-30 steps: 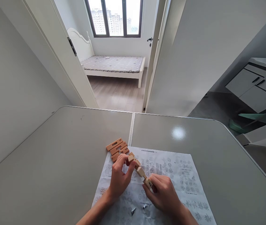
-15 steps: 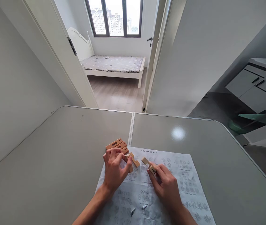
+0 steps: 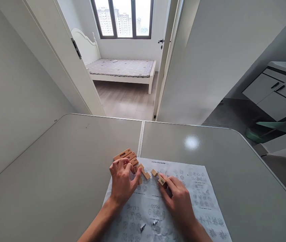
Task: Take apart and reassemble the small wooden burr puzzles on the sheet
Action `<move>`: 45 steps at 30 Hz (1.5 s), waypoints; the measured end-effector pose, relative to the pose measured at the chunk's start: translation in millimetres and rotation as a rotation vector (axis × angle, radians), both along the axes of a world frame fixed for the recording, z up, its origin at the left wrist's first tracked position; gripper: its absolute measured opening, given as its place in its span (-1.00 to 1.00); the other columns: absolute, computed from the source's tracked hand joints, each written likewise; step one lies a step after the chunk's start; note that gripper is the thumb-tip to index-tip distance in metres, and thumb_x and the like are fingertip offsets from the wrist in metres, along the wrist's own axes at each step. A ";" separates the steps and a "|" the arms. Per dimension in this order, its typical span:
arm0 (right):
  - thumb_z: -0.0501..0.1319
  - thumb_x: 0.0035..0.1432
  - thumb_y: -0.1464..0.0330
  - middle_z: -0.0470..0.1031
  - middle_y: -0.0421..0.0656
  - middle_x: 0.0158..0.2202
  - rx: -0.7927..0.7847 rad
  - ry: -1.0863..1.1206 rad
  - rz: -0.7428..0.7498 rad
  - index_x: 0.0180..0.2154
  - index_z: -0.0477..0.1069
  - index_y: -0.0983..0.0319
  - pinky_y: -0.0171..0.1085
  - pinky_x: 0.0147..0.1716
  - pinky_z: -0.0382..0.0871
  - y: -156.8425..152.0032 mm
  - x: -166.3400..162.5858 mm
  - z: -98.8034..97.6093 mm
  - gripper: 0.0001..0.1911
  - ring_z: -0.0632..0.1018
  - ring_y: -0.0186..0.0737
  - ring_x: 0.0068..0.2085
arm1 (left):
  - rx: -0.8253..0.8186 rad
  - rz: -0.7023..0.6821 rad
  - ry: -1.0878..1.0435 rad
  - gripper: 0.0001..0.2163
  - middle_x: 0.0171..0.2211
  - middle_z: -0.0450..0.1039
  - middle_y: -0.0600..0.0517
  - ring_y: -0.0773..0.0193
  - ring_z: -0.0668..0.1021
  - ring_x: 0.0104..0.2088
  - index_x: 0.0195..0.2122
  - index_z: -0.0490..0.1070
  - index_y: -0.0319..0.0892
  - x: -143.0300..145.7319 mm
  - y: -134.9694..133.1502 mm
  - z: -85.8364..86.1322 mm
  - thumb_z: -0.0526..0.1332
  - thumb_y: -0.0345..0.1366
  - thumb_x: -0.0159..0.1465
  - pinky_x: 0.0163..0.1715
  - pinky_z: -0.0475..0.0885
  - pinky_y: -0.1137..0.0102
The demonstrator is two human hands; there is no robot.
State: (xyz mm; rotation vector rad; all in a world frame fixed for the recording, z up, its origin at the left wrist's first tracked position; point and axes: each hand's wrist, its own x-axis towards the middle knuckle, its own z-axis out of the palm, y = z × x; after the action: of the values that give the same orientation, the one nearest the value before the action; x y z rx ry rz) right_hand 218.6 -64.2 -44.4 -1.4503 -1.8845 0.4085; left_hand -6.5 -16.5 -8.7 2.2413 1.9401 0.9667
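My right hand [image 3: 177, 195] is closed on a notched wooden puzzle piece [image 3: 161, 180] with a dark numeral on its end, held over the printed sheet [image 3: 183, 208]. My left hand [image 3: 122, 179] pinches a small wooden block [image 3: 135, 169], partly covered by its fingers. Just right of those fingers lies another notched wooden piece [image 3: 144, 172] on the paper. Several numbered wooden pieces [image 3: 122, 154] rest side by side beyond my left hand, at the sheet's upper left corner.
The grey table [image 3: 57, 174] has a pale seam [image 3: 141, 137] running away from me. Two torn spots [image 3: 143, 228] mark the lower part of the sheet. Past the table, a doorway opens on a bed [image 3: 122, 69]; a white cabinet [image 3: 274, 87] stands at right.
The piece in my right hand has tilted and shifted slightly left. My left hand has moved a little left; the row of pieces beyond it stays in place.
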 end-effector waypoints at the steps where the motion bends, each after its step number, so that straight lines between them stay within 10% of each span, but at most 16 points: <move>1: 0.13 0.49 0.23 0.55 -0.08 -0.30 0.011 0.001 -0.002 0.17 0.50 0.18 -0.16 -0.27 0.50 0.0 -0.3 0.9 -0.65 0.58 -0.08 -0.31 | 0.002 0.001 -0.008 -0.76 -0.09 0.48 -0.11 -0.10 0.41 0.05 -0.41 0.40 -0.10 -0.1 0.2 -0.3 0.32 -0.13 0.33 0.05 0.26 0.01; 11: 0.11 0.50 0.22 0.55 -0.08 -0.30 0.014 -0.033 0.035 0.18 0.49 0.19 -0.16 -0.27 0.49 0.2 -1.5 3.8 -0.63 0.57 -0.07 -0.30 | -0.020 -0.159 0.004 -0.79 -0.08 0.56 -0.08 -0.01 0.48 0.01 0.06 0.47 -0.09 2.1 -2.8 1.7 0.25 -0.27 0.41 0.04 0.35 0.10; 45: 0.16 0.45 0.30 0.60 -0.08 -0.21 0.030 -0.104 0.231 0.33 0.31 0.13 -0.12 -0.21 0.50 0.4 -1.1 8.2 -0.53 0.59 -0.04 -0.22 | -0.132 -0.425 -0.052 -0.66 0.05 0.49 -0.08 0.02 0.56 0.05 0.15 0.39 -0.02 4.1 -6.6 2.3 0.33 -0.23 0.36 0.07 0.54 0.10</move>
State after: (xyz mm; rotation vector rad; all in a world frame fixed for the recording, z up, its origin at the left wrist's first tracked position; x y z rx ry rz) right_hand 217.5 -63.8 -36.2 -1.2595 -2.1419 0.4174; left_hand -2.4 -23.1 -6.4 2.3782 1.3724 0.8017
